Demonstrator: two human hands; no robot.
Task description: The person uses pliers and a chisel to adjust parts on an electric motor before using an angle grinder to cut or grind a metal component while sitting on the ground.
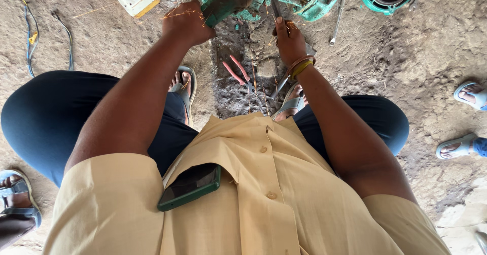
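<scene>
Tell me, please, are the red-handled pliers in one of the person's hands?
No, the red-handled pliers lie on the ground between the feet, while the left hand and right hand are up at the green motor.

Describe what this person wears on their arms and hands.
Both arms are bare below short, pale yellow shirt sleeves. The left hand wears nothing. The right hand has bangles at the wrist: brownish ones and a yellow-green one. No gloves.

The person wore a tan short-sleeved shirt point(269, 199) with buttons, dark blue trousers point(45, 113), grey sandals point(186, 90) and bangles point(299, 66) on the right wrist.
</scene>
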